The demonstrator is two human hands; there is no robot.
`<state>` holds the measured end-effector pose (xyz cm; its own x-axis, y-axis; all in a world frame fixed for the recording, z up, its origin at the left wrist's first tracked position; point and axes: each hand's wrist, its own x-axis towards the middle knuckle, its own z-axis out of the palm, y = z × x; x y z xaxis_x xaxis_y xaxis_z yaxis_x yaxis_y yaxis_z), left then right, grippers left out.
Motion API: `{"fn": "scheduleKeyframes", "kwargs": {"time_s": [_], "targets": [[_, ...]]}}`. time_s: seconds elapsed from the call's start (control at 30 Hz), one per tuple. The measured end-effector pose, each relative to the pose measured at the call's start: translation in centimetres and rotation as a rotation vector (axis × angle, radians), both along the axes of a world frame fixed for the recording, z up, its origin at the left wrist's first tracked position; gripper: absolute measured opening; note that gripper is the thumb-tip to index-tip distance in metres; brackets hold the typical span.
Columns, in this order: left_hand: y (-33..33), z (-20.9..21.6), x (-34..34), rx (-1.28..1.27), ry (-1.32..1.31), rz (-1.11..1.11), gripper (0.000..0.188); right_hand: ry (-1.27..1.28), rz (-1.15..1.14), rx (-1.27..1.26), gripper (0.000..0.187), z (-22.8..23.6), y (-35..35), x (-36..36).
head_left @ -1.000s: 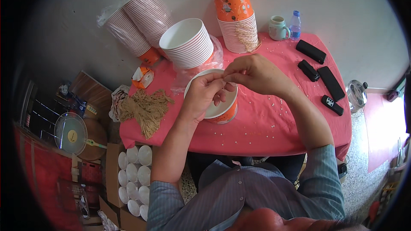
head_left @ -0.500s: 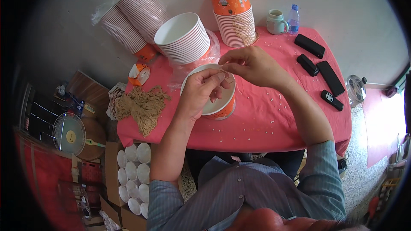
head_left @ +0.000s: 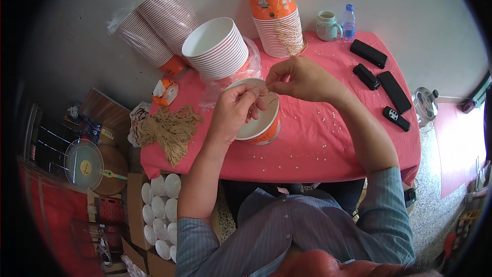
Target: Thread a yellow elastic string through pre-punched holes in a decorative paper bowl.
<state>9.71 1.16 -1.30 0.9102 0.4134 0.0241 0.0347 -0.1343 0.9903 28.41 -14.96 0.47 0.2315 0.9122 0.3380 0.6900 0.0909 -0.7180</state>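
Both my hands meet over a round paper bucket (head_left: pixel 269 134), white inside with an orange printed outside, which stands on the table. My left hand (head_left: pixel 236 106) pinches a thin tan cord (head_left: pixel 272 98) between thumb and forefinger, its other fingers curled over the bucket's mouth. Close beside those fingertips, my right hand (head_left: pixel 303 80) has thumb and forefinger closed on the same fine cord. Part of the strand hangs in front of the bucket's inner wall. How it runs between the fingers is too small to make out.
Tan cords (head_left: pixel 171 131) lie bunched at the left. Behind stand nested white buckets (head_left: pixel 218 46), wrapped stacks (head_left: pixel 169 15) and a taller stack (head_left: pixel 279 31). A mug (head_left: pixel 328 25), a bottle (head_left: pixel 348 23) and black devices (head_left: pixel 393 92) sit right. Small white beads (head_left: pixel 294 167) dot the red tablecloth (head_left: pixel 246 166).
My right thumb and forefinger have come in closer to my left fingertips, and the pinch looks tighter. The bucket and the other things stay in place; the view has shifted slightly.
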Motion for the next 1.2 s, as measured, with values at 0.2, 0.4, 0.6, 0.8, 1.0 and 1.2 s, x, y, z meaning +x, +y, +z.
{"fn": "scheduleKeyframes", "kwargs": {"time_s": [0.2,0.4,0.6,0.8,1.0,1.2], "targets": [[-0.1,0.3,0.0,0.088,0.086,-0.044,0.024,-0.077,-0.050,0.122,0.017,-0.3,0.0,-0.7],[0.2,0.2,0.2,0.106,0.108,-0.055,0.027,-0.249,-0.057,0.215,0.010,-0.6,0.1,-1.4],[0.0,0.4,0.2,0.146,0.090,-0.064,0.026,-0.372,-0.095,0.183,0.011,-0.8,0.3,-1.7],[-0.1,0.4,0.1,0.339,0.069,-0.116,0.026,-0.369,-0.089,0.176,0.012,-1.2,0.6,-2.0],[-0.4,0.4,0.0,0.342,0.048,-0.143,0.022,-0.351,-0.095,0.161,0.014,-1.5,0.7,-1.7],[-0.2,-0.1,0.1,0.366,-0.015,-0.145,0.023,-0.246,-0.077,0.161,0.016,-1.2,0.6,-1.6]]}}
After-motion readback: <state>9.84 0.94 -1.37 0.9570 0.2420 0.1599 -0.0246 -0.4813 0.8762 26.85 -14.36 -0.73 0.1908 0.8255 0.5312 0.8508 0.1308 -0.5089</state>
